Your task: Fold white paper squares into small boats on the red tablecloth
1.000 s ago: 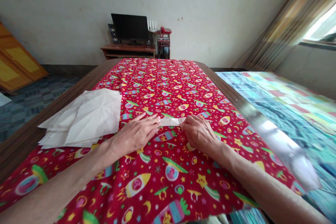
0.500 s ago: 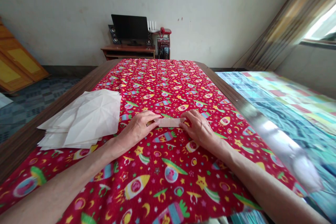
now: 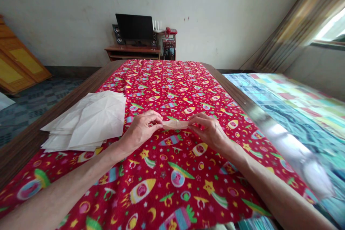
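A narrow folded strip of pale paper [image 3: 175, 125] spans the gap between my two hands, bowing slightly downward in the middle. My left hand [image 3: 147, 124] pinches its left end between thumb and fingers. At the other end, my right hand [image 3: 206, 125] grips the strip the same way. Both strip ends are hidden by my fingertips. To the left of my left hand lies a stack of creased white paper sheets [image 3: 98, 122], the top one marked with fold lines that meet at a point. Under everything is a red patterned cloth [image 3: 167, 158].
The cloth covers a dark wooden table [image 3: 231, 95]. Beyond its far end stand a monitor [image 3: 134, 27] on a small desk [image 3: 132, 51] and a red telephone [image 3: 170, 31]. A bed [image 3: 291, 104] lies to the right, a yellow-orange cabinet [image 3: 23, 57] to the left.
The strip has gone from flat and straight to slightly curved, its broad face tilting. My hands have turned a little and their fingertips have shifted on its ends. The view has moved slightly.
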Action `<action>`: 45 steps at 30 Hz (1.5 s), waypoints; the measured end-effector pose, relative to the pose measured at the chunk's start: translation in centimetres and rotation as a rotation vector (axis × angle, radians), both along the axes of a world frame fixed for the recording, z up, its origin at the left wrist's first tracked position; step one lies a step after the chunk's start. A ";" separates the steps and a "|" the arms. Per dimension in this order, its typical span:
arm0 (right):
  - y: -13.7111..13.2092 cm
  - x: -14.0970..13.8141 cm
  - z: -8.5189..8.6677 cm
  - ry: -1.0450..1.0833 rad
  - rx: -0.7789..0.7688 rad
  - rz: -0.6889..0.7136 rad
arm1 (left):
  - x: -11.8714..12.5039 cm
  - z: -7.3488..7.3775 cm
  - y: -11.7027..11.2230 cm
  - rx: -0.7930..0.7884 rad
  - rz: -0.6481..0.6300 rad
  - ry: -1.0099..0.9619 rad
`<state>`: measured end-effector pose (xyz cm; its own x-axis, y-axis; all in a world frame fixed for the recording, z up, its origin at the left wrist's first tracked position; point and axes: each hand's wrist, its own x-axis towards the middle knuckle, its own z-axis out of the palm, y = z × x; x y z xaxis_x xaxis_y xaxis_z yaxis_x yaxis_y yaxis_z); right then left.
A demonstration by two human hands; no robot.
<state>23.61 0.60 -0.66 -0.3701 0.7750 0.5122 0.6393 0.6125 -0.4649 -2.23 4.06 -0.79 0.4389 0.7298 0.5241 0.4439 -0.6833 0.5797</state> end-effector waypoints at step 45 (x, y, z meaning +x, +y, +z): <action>2.2 5.7 1.9 -0.047 0.086 -0.518 | 0.3 -1.8 -0.3 -0.074 0.070 -0.017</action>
<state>29.36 2.76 1.21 0.0264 0.8182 0.5743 0.8874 0.2453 -0.3903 -1.88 3.76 -2.55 0.3775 0.7954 0.4742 0.4787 -0.6060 0.6353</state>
